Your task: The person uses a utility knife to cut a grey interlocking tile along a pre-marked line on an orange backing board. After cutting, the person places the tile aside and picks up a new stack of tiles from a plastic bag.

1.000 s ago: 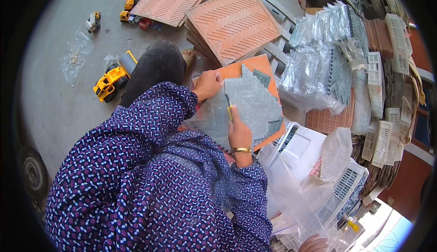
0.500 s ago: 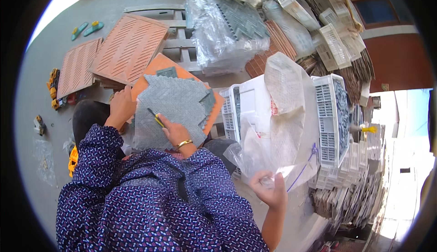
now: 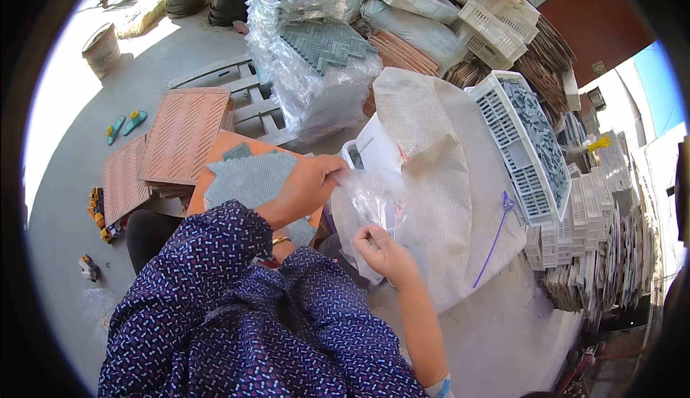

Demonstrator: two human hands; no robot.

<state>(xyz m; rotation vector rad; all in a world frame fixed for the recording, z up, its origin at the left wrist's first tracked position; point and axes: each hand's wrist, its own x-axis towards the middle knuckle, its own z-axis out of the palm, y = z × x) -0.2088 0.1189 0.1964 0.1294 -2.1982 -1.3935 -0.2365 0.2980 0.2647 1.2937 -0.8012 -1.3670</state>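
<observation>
My left hand (image 3: 309,186) stretches across to the right, its fingers pinched on a clear plastic bag (image 3: 370,193). Another person's hand (image 3: 384,254), on a bare forearm from the lower right, is closed at the bag's near edge. Of my right hand (image 3: 283,248) only the wrist area with a gold bracelet shows. My left sleeve and forearm hide its fingers and whatever they hold. Beneath my left hand lies a grey mesh-backed tile sheet (image 3: 251,176), on an orange patterned board (image 3: 203,195) at my lap. A green tile piece (image 3: 236,152) pokes out at its far edge.
To the right, a white woven sack (image 3: 445,218) carries a purple tie (image 3: 492,243). Beyond stands a white crate (image 3: 499,135) of grey-green tile pieces. Far ahead are wrapped tile stacks (image 3: 323,46) on a pallet (image 3: 255,107); orange boards (image 3: 185,135) lie left.
My left hand has left the tile sheet's left edge and reached right to the plastic bag. The other person's hand has moved leftward and away from me. My right hand's cutter is now hidden.
</observation>
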